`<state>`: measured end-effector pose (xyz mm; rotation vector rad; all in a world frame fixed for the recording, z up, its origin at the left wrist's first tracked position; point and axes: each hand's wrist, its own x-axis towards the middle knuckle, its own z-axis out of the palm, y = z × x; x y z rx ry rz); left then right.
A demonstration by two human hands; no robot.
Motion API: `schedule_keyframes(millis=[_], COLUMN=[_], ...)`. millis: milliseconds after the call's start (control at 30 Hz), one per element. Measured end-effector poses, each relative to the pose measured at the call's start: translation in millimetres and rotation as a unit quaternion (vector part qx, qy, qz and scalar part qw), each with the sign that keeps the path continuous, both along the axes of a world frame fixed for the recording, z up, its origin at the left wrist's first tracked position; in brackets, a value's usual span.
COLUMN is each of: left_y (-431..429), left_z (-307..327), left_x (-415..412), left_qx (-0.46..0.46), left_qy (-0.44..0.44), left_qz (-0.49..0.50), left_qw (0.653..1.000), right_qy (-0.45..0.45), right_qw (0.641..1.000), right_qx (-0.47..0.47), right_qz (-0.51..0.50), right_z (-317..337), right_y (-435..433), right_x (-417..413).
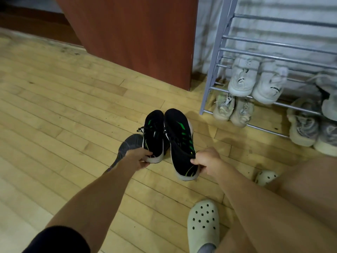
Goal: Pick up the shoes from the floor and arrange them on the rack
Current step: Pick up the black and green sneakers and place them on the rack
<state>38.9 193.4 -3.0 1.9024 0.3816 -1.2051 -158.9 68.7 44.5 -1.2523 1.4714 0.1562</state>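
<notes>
Two black sneakers with green marks and white soles are held above the wooden floor, toes pointing away from me. My left hand [139, 158] grips the heel of the left black sneaker [154, 133]. My right hand [207, 161] grips the heel of the right black sneaker [179, 139]. A grey shoe [127, 145] lies on the floor under my left hand, partly hidden. The metal shoe rack [217, 70] stands at the right, ahead of the sneakers.
On the rack sit a white pair [255, 79], a beige pair [232, 109] and grey-beige shoes [306, 125]. A brown wooden panel [138, 33] stands left of the rack. My feet wear pale clogs [203, 227] near the bottom right.
</notes>
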Motion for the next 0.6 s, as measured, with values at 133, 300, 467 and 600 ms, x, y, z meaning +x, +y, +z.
schedule_keyframes(millis=[133,300,467,600], left_y=[-13,-4,11,17], left_z=[29,73,134,185], left_x=[-32,-53,-60,-75], left_qx=[-0.084,-0.165,-0.275,-0.312], left_qy=[0.023,0.046,0.023,-0.042], left_qz=[0.063,0.071,0.08,0.04], left_qw=[0.994,0.983,0.958,0.948], right_qy=[0.018,-0.008,-0.025,-0.04], right_qw=[0.998,0.995,0.987,0.975], right_qx=[-0.045,-0.097,-0.161,-0.219], right_qz=[0.03,0.03,0.013,0.016], right_z=[31,80,133,176], right_y=[-2,-1,-4,-4], right_x=[-17,-33,-53,-69])
